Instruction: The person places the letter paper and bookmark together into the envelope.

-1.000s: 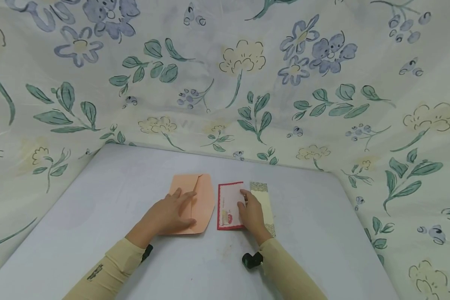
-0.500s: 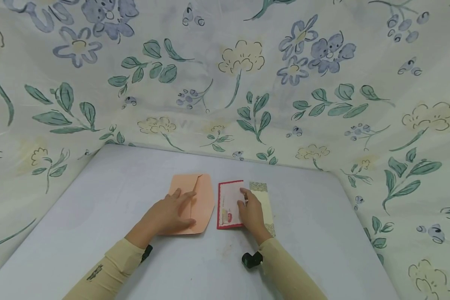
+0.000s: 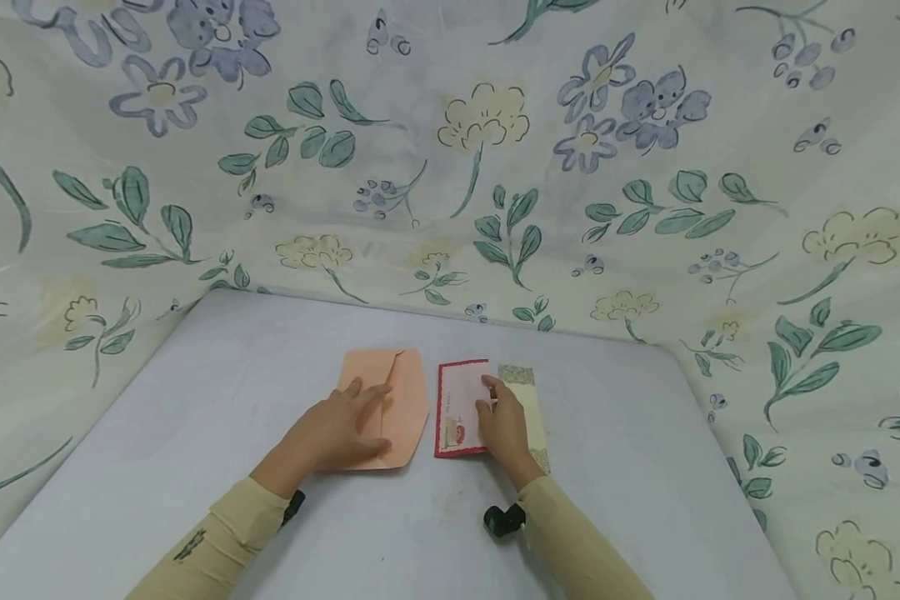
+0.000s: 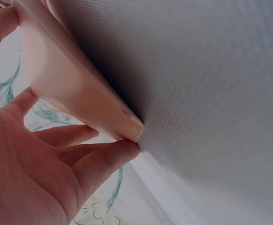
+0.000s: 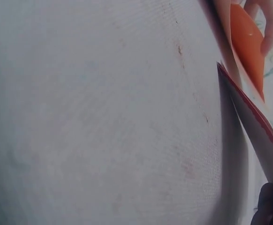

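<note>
A pale, flat table [image 3: 630, 433] lies beneath the right hand [image 3: 506, 425], faint brownish stains [image 5: 179, 49] near it; beyond rises a white, leafy, blue-and-cream-flowered sheet [image 3: 420, 50].

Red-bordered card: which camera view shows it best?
The head view: the red-bordered card shows its printed face, though the right hand covers part of it. The right wrist view catches it nearly edge-on, cut off by the frame; in the left wrist view I cannot make it out.
</note>
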Available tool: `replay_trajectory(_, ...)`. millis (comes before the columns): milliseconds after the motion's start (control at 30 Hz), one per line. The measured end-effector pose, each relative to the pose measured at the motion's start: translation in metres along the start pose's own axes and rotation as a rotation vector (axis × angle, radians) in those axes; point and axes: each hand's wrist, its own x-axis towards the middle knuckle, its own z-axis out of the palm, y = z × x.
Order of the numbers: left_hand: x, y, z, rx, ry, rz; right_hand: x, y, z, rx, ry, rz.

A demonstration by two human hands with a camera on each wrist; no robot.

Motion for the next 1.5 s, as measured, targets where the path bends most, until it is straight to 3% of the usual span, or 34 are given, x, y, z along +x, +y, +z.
replay_trajectory(1500, 0.0014, -0.0037, 0.002, -0.012, 0.005, 0.014, 0.0015, -0.003, -0.002, 0.038, 0.022, 0.033)
